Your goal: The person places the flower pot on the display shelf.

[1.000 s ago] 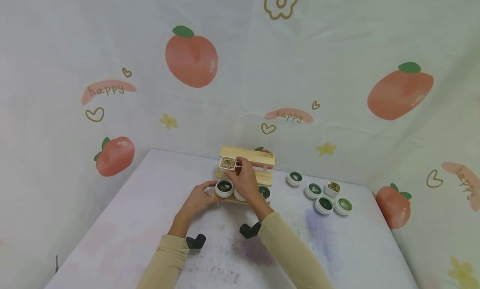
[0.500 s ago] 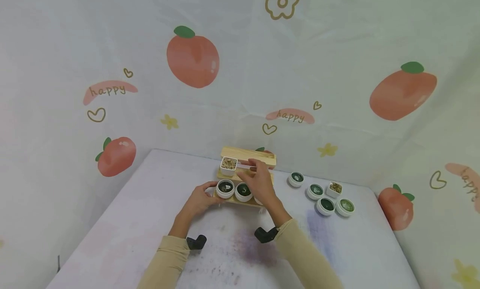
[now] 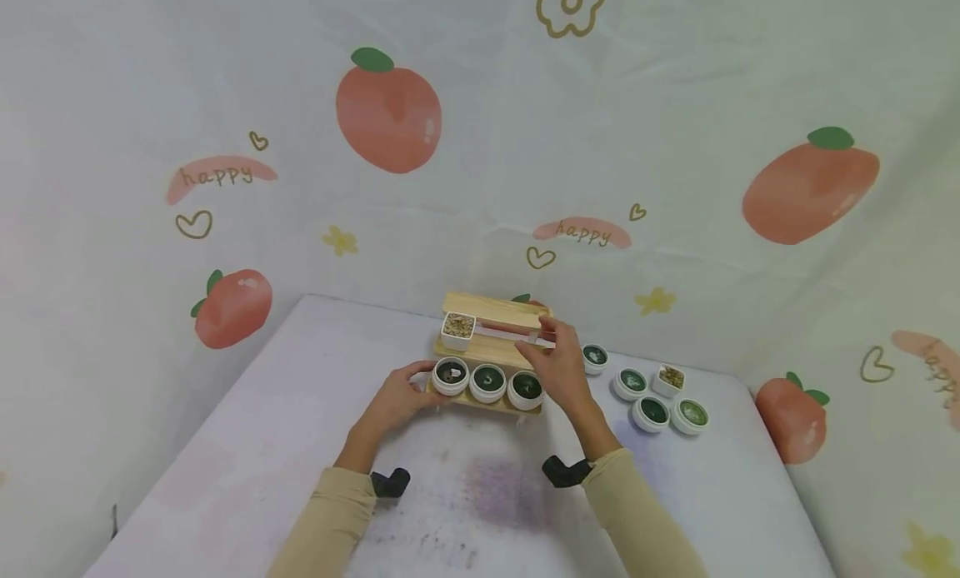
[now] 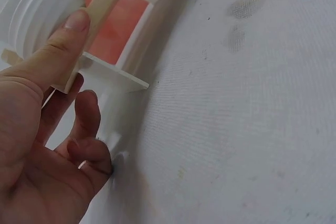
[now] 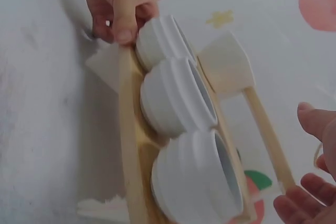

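Observation:
A tiered wooden plant stand (image 3: pixel 497 313) carries three round white pots (image 3: pixel 488 386) in a row on its lowest tier, their tops dark green. On the middle tier, at the left end, sits a square white pot (image 3: pixel 457 338) topped with tan, pebbly material. My left hand (image 3: pixel 397 399) grips the left end of the lowest tier; the left wrist view has its thumb (image 4: pixel 73 30) on the wooden edge and fingers below. At the stand's right end hovers my right hand (image 3: pixel 562 368), fingers spread and holding nothing, as the right wrist view (image 5: pixel 315 166) also has it.
To the right of the stand are several round white pots (image 3: pixel 651 415) and one square pot (image 3: pixel 668 380), grouped on the white-covered table (image 3: pixel 337 345). A printed fabric backdrop (image 3: pixel 480 145) rises behind the table. Dark wrist mounts (image 3: pixel 566 472) stick out from the sleeves.
My right hand has let go of the square pot, leaving it on the middle tier, and has moved right to the stand's end. The left hand keeps its grip.

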`<state>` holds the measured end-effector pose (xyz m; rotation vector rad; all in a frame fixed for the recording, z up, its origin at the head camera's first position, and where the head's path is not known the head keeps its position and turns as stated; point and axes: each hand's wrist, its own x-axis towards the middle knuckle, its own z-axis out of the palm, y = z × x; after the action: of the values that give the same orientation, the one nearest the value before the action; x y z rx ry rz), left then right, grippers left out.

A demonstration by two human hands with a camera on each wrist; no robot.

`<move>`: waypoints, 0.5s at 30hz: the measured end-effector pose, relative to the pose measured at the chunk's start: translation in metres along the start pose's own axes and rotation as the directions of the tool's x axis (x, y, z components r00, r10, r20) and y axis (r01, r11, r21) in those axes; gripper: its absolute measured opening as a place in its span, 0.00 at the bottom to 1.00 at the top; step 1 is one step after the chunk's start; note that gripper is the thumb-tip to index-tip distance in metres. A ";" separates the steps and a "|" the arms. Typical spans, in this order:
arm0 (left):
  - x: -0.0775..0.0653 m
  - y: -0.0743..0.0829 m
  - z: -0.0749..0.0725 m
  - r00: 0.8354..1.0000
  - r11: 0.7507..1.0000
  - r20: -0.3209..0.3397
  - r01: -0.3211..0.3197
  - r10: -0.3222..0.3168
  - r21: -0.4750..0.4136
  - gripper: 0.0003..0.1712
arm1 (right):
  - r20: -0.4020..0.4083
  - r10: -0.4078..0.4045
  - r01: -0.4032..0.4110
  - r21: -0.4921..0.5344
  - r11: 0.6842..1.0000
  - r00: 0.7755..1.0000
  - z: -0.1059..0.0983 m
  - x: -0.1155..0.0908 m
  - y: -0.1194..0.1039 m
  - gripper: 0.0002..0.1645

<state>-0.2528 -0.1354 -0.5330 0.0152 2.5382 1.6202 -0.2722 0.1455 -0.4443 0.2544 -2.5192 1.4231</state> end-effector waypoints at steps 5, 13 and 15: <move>0.003 0.001 0.002 0.999 0.998 -0.024 -0.029 0.031 0.064 0.43 | -0.032 0.033 -0.033 -0.013 0.999 0.999 -0.015 0.002 0.013 0.38; 0.005 -0.002 0.002 1.000 0.998 -0.014 -0.003 0.004 0.070 0.43 | -0.051 0.046 -0.051 -0.111 0.992 0.998 -0.029 0.004 0.045 0.40; 0.005 -0.003 0.001 1.000 0.998 -0.012 -0.008 0.009 0.056 0.43 | -0.061 0.047 -0.055 -0.133 0.990 0.997 -0.031 0.006 0.053 0.41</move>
<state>-0.2573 -0.1347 -0.5365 0.0219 2.5959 1.5565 -0.2883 0.1993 -0.4708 0.1236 -2.5774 1.2514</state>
